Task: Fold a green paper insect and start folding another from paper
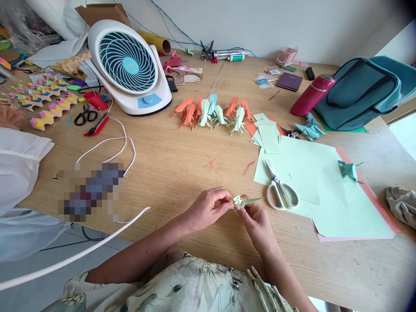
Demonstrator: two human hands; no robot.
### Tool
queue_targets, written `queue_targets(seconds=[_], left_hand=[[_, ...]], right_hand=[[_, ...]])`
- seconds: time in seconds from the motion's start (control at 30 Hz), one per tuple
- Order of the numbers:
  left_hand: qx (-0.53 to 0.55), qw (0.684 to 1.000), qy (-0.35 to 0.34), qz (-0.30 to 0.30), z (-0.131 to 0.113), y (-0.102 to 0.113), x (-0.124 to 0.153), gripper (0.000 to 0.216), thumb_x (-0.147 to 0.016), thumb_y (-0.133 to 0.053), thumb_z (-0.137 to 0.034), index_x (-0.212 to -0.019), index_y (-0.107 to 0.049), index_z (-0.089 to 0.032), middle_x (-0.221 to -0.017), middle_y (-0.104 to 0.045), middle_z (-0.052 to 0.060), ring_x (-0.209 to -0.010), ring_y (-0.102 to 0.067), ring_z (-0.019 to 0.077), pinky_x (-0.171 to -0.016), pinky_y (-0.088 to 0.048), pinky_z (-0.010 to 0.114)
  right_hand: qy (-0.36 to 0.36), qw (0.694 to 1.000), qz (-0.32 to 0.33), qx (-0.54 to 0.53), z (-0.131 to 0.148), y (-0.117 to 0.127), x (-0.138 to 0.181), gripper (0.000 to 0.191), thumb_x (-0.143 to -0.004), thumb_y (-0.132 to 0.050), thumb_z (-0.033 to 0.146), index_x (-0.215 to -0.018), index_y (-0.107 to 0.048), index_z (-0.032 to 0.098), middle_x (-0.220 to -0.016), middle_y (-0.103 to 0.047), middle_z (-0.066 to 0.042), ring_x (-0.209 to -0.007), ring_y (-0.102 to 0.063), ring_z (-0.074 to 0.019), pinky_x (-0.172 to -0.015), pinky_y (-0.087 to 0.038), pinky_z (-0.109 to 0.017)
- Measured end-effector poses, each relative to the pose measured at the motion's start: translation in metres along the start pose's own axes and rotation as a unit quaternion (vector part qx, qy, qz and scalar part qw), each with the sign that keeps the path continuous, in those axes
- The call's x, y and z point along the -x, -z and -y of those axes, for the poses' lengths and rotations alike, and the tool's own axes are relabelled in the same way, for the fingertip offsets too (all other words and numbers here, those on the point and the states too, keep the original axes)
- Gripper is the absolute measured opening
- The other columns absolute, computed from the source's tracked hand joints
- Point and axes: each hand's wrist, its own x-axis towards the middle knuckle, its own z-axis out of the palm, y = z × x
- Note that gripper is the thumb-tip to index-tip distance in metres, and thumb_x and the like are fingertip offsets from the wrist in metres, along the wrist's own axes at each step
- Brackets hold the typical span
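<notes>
Between my two hands is a small pale green folded paper figure, with a thin pointed strip reaching out to the right. My left hand pinches its left side between thumb and fingertips. From the right, my right hand grips it with the thumb on top and the fingers behind, partly hidden. White-handled scissors lie just right of my hands, on pale green paper sheets. Beyond, a group of folded paper figures in orange, pale green and blue stands on the table.
A white fan stands at the back left, its cable looping forward. Black scissors and a red cutter lie near it. At right are a red bottle, a teal bag and a teal paper figure. A person's white sleeve shows at left.
</notes>
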Motion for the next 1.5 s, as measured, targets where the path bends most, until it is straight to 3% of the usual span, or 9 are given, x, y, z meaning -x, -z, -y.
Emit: queue_targets(seconds=[0.23, 0.43, 0.6, 0.77, 0.97, 1.13, 1.23, 1.33, 1.5], left_hand=[[0.01, 0.999, 0.013, -0.04, 0.0, 0.003, 0.003, 0.016, -0.089, -0.065, -0.019, -0.073, -0.065, -0.015, -0.074, -0.066, 0.0, -0.073, -0.06, 0.0108, -0.072, -0.044, 0.02], [0.059, 0.995, 0.077, 0.008, 0.006, 0.008, 0.006, 0.015, -0.089, -0.066, -0.024, -0.078, -0.071, -0.015, -0.074, -0.071, 0.0, -0.07, -0.063, 0.0107, -0.066, -0.044, 0.019], [0.03, 0.999, 0.041, -0.014, 0.009, 0.01, 0.011, 0.016, -0.089, -0.066, -0.021, -0.076, -0.073, -0.015, -0.072, -0.071, 0.0, -0.069, -0.063, 0.0101, -0.067, -0.044, 0.018], [0.082, 0.994, 0.073, 0.029, 0.01, 0.015, 0.013, 0.02, -0.09, -0.064, -0.025, -0.076, -0.074, -0.014, -0.071, -0.072, 0.002, -0.065, -0.064, 0.0105, -0.061, -0.044, 0.018], [0.052, 0.996, 0.069, 0.019, 0.01, 0.018, 0.016, 0.023, -0.09, -0.062, -0.025, -0.072, -0.073, -0.014, -0.066, -0.07, 0.002, -0.062, -0.06, 0.0097, -0.06, -0.041, 0.018], [0.105, 0.984, 0.128, 0.062, 0.014, 0.022, 0.016, 0.024, -0.091, -0.059, -0.031, -0.086, -0.075, -0.013, -0.074, -0.073, 0.004, -0.067, -0.064, 0.0124, -0.063, -0.047, 0.02], [0.063, 0.991, 0.115, 0.028, 0.01, 0.025, 0.014, 0.028, -0.093, -0.058, -0.036, -0.102, -0.074, -0.015, -0.092, -0.075, 0.006, -0.08, -0.066, 0.0149, -0.072, -0.048, 0.023], [0.044, 0.995, 0.092, -0.011, 0.0, 0.021, 0.009, 0.029, -0.093, -0.058, -0.039, -0.105, -0.072, -0.017, -0.096, -0.074, 0.006, -0.089, -0.066, 0.0164, -0.08, -0.049, 0.024], [0.054, 0.994, 0.088, -0.035, -0.008, 0.004, -0.005, 0.015, -0.08, -0.075, -0.029, -0.085, -0.072, -0.015, -0.086, -0.07, 0.003, -0.079, -0.063, 0.0134, -0.075, -0.049, 0.022]], right_hand=[[-0.035, 0.999, -0.017, 0.003, -0.002, 0.002, 0.002, 0.033, -0.083, -0.071, 0.051, -0.079, -0.069, 0.018, -0.077, -0.067, -0.004, -0.073, -0.058, -0.0184, -0.068, -0.045, -0.029], [-0.061, 0.998, -0.012, -0.028, -0.005, 0.003, 0.002, 0.035, -0.081, -0.072, 0.053, -0.079, -0.069, 0.018, -0.074, -0.068, -0.004, -0.07, -0.058, -0.018, -0.065, -0.043, -0.028], [-0.063, 0.998, -0.028, -0.016, -0.008, 0.004, 0.002, 0.035, -0.081, -0.073, 0.052, -0.076, -0.07, 0.017, -0.073, -0.066, -0.004, -0.07, -0.055, -0.0169, -0.064, -0.041, -0.028], [-0.079, 0.994, -0.01, -0.07, -0.013, 0.004, 0.003, 0.031, -0.082, -0.073, 0.049, -0.079, -0.069, 0.019, -0.074, -0.066, -0.003, -0.071, -0.055, -0.0164, -0.068, -0.041, -0.027], [-0.099, 0.991, -0.009, -0.088, -0.011, 0.002, 0.003, 0.032, -0.08, -0.075, 0.05, -0.075, -0.069, 0.019, -0.069, -0.065, -0.002, -0.066, -0.053, -0.0148, -0.064, -0.038, -0.027], [-0.105, 0.991, -0.02, -0.085, -0.009, 0.001, 0.003, 0.035, -0.078, -0.075, 0.053, -0.074, -0.068, 0.018, -0.067, -0.066, -0.003, -0.065, -0.053, -0.0157, -0.064, -0.038, -0.028], [-0.103, 0.991, -0.056, -0.069, -0.008, -0.001, 0.003, 0.037, -0.076, -0.076, 0.054, -0.077, -0.069, 0.018, -0.068, -0.065, -0.002, -0.065, -0.052, -0.0152, -0.064, -0.038, -0.028], [-0.1, 0.991, -0.076, -0.052, -0.007, -0.005, 0.003, 0.038, -0.076, -0.076, 0.055, -0.078, -0.07, 0.017, -0.068, -0.065, -0.002, -0.065, -0.053, -0.0156, -0.063, -0.04, -0.028], [-0.065, 0.995, -0.042, -0.06, -0.004, -0.009, 0.004, 0.034, -0.076, -0.077, 0.051, -0.076, -0.069, 0.018, -0.07, -0.064, -0.002, -0.069, -0.056, -0.0173, -0.068, -0.045, -0.029]])
